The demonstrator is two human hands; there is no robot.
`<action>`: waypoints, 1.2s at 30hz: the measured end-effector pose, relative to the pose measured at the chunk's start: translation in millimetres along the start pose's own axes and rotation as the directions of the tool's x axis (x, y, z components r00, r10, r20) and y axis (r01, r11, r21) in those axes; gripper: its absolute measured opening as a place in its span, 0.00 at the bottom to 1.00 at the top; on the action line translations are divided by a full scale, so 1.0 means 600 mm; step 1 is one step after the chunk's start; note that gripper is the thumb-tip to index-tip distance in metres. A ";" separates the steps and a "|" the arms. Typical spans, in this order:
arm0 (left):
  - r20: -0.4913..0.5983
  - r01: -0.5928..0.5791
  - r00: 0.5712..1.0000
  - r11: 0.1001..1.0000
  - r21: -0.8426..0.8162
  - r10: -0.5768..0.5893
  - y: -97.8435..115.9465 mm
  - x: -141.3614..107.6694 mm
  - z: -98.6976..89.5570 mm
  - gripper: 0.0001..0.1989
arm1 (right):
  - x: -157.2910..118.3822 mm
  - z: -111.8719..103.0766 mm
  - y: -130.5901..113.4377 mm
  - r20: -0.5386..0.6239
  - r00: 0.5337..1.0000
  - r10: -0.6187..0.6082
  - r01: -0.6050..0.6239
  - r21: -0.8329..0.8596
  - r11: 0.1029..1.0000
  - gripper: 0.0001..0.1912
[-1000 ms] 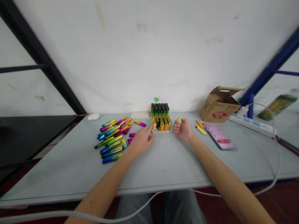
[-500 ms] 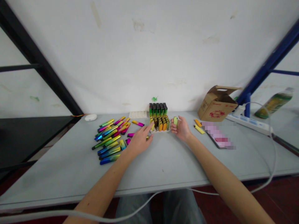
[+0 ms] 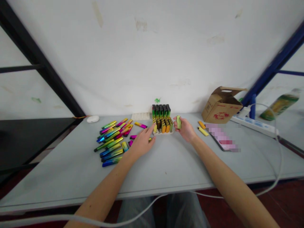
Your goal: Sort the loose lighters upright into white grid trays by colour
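My right hand (image 3: 186, 129) grips a light green lighter (image 3: 179, 123) upright, just right of a white holder (image 3: 163, 133). In the holder stand several yellow, orange and dark lighters (image 3: 165, 127) with gold-coloured tops. Its front row has gaps. My left hand (image 3: 143, 141) lies at the holder's left side with fingers stretched out, the fingertips close to a yellow lighter (image 3: 155, 128); whether they touch cannot be made out. Behind stands a block of green lighters (image 3: 161, 111) with black tops. A gold-tipped piece (image 3: 150, 139) shows beside my left thumb, mostly hidden.
Shiny multicoloured lighters (image 3: 111, 142) lie heaped on the left. A white empty-looking rack (image 3: 140, 116) and a white case (image 3: 92, 119) sit near the wall. Rightward are a yellow lighter (image 3: 203, 131), an orange one (image 3: 201, 124), a phone (image 3: 222, 137), a carton (image 3: 219, 107) and a power strip (image 3: 255, 125).
The light green lighter has turned in my right hand and shows more of its length, with the fingers shifted around it. My left hand stays almost where it was.
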State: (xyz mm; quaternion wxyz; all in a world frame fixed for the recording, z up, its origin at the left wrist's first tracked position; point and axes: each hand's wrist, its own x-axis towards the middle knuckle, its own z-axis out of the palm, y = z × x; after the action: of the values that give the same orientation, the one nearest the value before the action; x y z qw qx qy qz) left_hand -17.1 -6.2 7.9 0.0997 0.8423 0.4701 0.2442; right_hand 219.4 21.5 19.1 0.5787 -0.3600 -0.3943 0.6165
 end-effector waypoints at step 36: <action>-0.038 -0.040 0.998 0.999 0.005 0.040 -0.012 0.002 0.009 0.33 | -0.001 0.056 0.048 0.468 0.676 -0.569 0.677 -0.699 0.230 0.09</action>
State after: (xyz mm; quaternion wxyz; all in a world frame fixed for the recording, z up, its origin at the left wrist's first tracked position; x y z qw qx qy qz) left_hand -19.2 -0.6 0.7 0.0839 0.8469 0.4556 0.2611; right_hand 177.1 18.1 7.7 0.5043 -0.3648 -0.7781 0.0847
